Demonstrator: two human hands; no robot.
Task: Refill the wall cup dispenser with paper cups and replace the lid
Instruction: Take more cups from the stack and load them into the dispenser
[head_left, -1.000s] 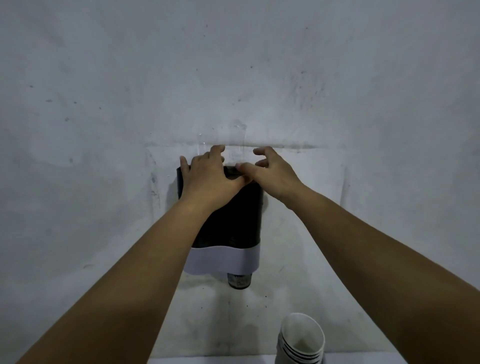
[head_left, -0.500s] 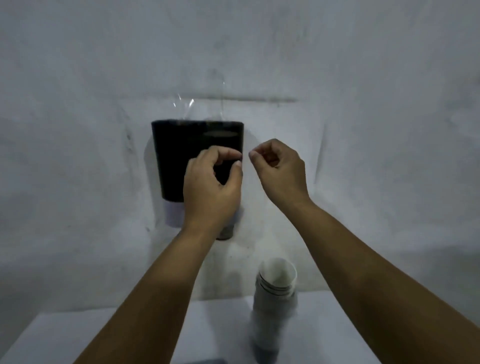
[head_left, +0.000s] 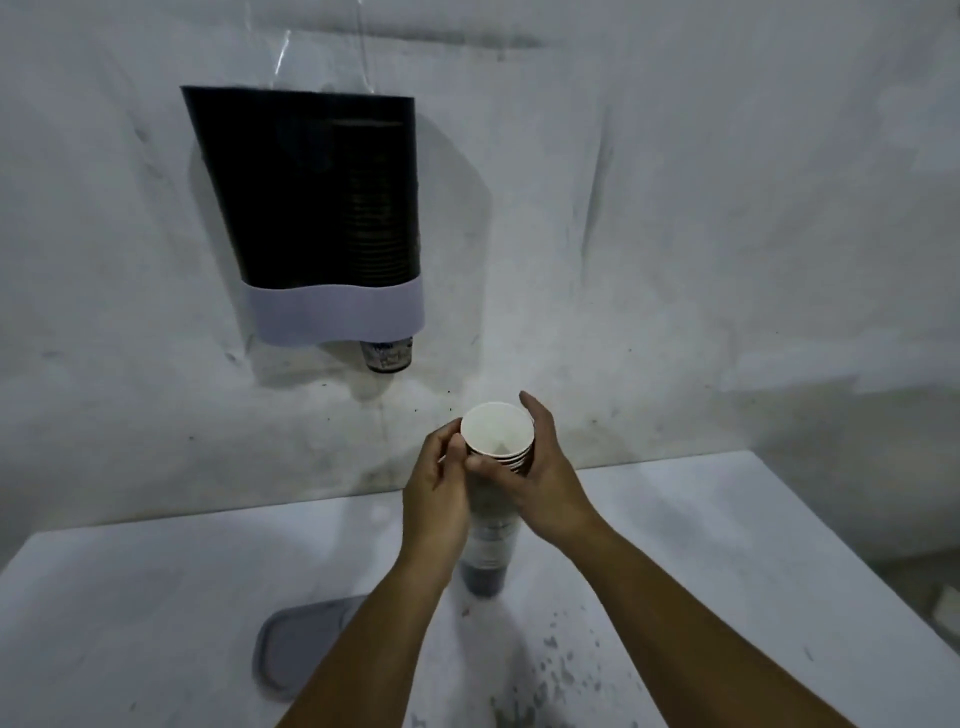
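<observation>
Hands meet at the top of a tall stack of paper cups (head_left: 491, 525) that stands upright on a white table (head_left: 727, 545), close to the wall. The left hand (head_left: 439, 499) has its fingers curled against the left side of the stack just under the uppermost rim, and the right hand (head_left: 540, 483) wraps round the right side, thumb across the front and fingers reaching behind the open white mouth of the top cup. Both grip the upper few cups, whose stacked rims show between the fingers. Above and to the left, well apart from the hands, the wall cup dispenser (head_left: 317, 208) hangs on the pale, scuffed wall (head_left: 675, 208): a dark translucent body tapering downward, with a white band round its lower end and the bottom of one printed cup (head_left: 388, 354) poking out beneath. A column of cups shows faintly through the dark body on its right side. The dispenser's top is uncovered. The grey lid (head_left: 296, 649) lies flat on the table near its front left, partly hidden behind the left forearm. Dark specks dot the tabletop to the right of the forearms.
</observation>
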